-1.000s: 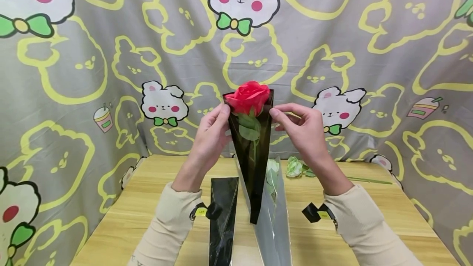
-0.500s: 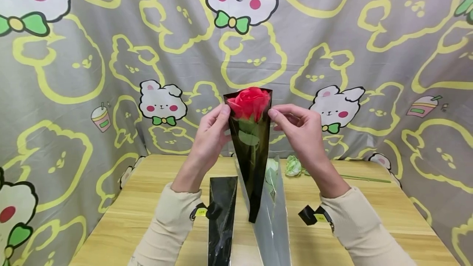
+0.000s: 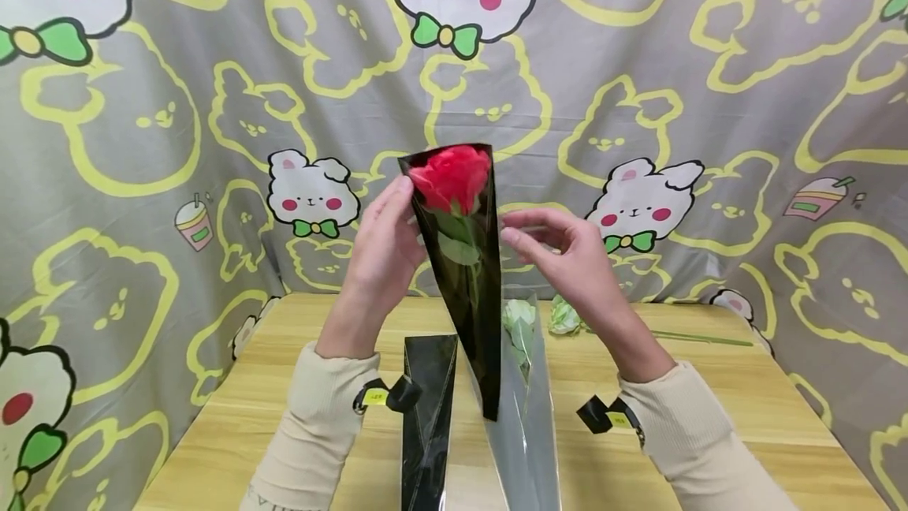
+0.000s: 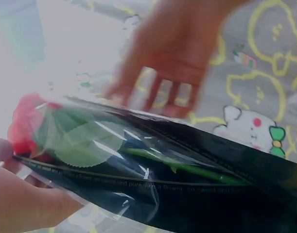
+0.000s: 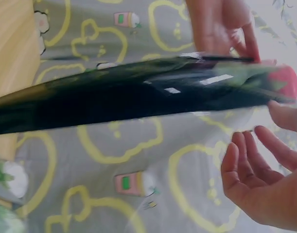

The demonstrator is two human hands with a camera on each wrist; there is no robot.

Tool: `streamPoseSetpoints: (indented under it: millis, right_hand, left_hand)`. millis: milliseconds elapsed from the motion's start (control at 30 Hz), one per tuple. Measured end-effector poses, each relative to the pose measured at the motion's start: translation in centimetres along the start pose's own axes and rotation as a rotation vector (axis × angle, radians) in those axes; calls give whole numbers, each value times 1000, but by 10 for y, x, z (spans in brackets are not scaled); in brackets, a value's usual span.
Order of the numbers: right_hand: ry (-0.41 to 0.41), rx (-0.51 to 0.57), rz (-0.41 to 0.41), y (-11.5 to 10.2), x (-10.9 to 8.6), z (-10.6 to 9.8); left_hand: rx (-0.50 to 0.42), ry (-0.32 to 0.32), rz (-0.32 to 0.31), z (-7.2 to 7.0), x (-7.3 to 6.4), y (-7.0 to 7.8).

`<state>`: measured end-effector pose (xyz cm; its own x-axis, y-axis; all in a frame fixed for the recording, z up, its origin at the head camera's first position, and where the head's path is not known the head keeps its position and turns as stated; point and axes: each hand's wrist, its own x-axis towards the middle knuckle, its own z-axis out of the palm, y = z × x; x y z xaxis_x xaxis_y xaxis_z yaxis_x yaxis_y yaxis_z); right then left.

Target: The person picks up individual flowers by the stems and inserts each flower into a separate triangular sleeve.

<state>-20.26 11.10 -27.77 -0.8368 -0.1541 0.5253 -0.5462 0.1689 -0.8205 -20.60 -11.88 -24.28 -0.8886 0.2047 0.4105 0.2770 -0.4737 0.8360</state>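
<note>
A red rose (image 3: 454, 176) with a green leaf and stem stands inside a tapered black flower sleeve (image 3: 482, 353) with a clear front, held up above the table. My left hand (image 3: 383, 259) pinches the sleeve's upper left edge between thumb and fingers, just beside the bloom. At the sleeve's right edge my right hand (image 3: 567, 255) has its fingers spread and loosely bent, gripping nothing. The right wrist view shows the right thumb tip close to the sleeve near the bloom, the other fingers (image 5: 250, 160) apart from it. The sleeve's narrow end points down.
Another black sleeve (image 3: 426, 416) lies on the wooden table (image 3: 638, 448) at the left. Beside it is a grey-white sleeve (image 3: 528, 440) with a pale flower (image 3: 520, 314) inside. A loose pale green flower (image 3: 565, 316) lies behind the right forearm. A patterned curtain (image 3: 638, 38) surrounds the table.
The rose first settled lower into the sleeve. Then my right hand let go of the sleeve's right edge, and my left hand carried the sleeve slightly up and left, tilting it.
</note>
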Motion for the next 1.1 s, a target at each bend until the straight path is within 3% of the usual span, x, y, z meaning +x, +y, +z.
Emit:
streamPoseSetpoints:
  millis: [133,300,567,733,867,1033,1100]
  right_hand:
    - [-101,-66,63,18,-10,3]
    - [-153,-90,75,34,-19,13]
    - [-188,-117,60,23,-20,6]
    - [-54,-27,-11,13,-5,1]
    - [77,9,-98,3,11,5]
    - [118,23,-142,-2,16,11]
    - [142,26,-142,-1,16,10]
  left_hand:
    - [-66,56,-31,-6,4,7]
    - [-121,82,-54,-11,7,9]
    - [-135,65,-50,-15,9,9]
    - [-133,2,-68,-11,10,2]
    - [-46,-53,-81,-5,9,-6]
    - [59,-88,-84,5,9,-14]
    - [64,-65,-68,6,9,-15]
